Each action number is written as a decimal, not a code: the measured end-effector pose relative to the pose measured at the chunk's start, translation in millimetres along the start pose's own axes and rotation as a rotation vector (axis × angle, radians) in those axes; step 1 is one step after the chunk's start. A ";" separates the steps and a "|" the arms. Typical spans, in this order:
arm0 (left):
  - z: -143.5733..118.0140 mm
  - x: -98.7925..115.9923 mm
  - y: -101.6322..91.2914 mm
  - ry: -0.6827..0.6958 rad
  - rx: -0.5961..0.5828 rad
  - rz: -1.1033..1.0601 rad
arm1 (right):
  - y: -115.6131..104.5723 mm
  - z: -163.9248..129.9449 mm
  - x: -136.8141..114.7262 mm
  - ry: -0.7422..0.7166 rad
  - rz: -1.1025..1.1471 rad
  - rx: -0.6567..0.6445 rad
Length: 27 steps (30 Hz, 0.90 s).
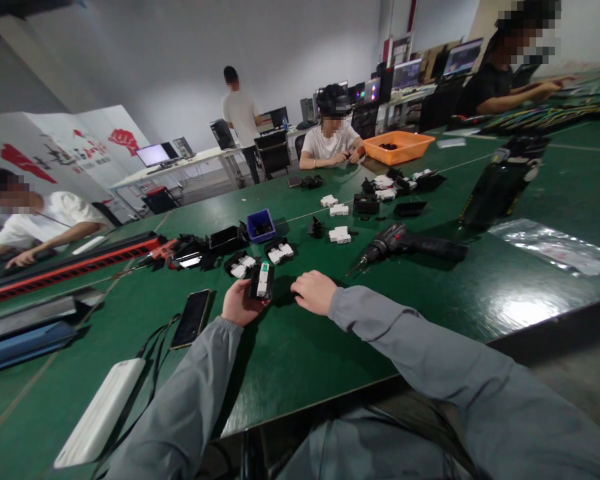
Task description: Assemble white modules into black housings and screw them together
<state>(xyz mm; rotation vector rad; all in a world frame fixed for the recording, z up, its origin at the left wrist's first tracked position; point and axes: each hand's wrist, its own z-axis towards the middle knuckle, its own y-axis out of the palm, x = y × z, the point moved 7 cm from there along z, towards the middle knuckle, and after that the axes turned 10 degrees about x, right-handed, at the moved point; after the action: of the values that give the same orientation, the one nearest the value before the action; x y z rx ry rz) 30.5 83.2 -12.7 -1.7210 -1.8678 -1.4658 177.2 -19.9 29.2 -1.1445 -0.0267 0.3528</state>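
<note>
My left hand (240,305) holds a small black housing with a white and green insert (261,281), just above the green table (330,347). My right hand (314,291) rests on the table right beside it, fingers curled under, with nothing visible in it. Both arms wear grey sleeves. Just beyond my hands lie more black and white parts (280,253) and another black and white pair (241,266). A black cordless drill (405,242) lies to the right of my right hand, bit pointing toward me.
A phone (191,318) and a white power bank (100,413) lie to my left. A small blue bin (261,225), white parts (340,234), an orange tray (399,147), a clear bag (555,247) and red and black rails (65,267) sit further out. Other people sit around the table.
</note>
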 end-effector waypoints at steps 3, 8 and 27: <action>-1.1 0.6 1.0 -0.009 -0.027 0.011 | 0.7 2.6 12.6 0.073 0.051 0.034; 1.2 -1.0 -3.2 -0.019 -0.020 0.034 | -3.0 2.8 39.9 0.163 0.068 0.082; 0.6 -1.1 -1.2 -0.005 -0.031 0.034 | 21.6 10.3 43.0 0.243 0.510 0.148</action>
<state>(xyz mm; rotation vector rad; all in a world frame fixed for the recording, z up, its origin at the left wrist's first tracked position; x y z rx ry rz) 30.1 83.2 -14.4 -1.7626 -1.8182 -1.4867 210.1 9.5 7.5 -1.0308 0.5048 0.6525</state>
